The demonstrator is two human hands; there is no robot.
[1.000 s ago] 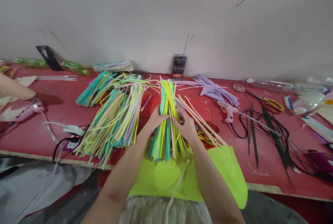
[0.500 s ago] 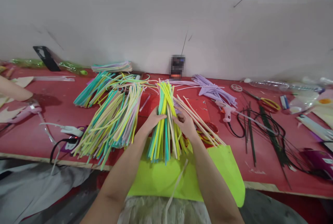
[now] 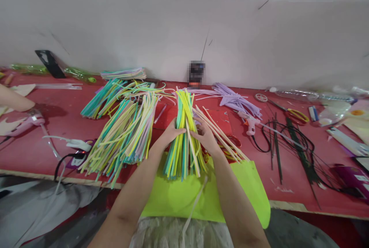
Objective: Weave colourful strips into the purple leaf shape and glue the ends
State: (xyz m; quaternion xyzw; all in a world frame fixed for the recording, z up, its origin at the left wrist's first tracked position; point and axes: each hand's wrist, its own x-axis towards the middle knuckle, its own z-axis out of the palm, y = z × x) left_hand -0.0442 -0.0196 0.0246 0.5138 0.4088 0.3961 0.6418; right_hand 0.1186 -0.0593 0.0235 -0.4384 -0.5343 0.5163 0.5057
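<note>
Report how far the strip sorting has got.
Done: a big mixed pile and a teal pile lie sorted left. In hand: left hand and right hand grip a yellow-teal bundle. Left: cream strips and purple strips lie loose.

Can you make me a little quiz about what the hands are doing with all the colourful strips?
1. True or false: both hands touch the same bundle of strips.
2. What lies under the near ends of that bundle? A) a lime-green sheet B) a blue towel C) a metal tray
3. Fill in: the scissors with yellow handles lie on the person's ____ side of the red table.

Key:
1. True: the left hand presses on the bundle's left edge and the right hand on its right edge.
2. A
3. right
</note>
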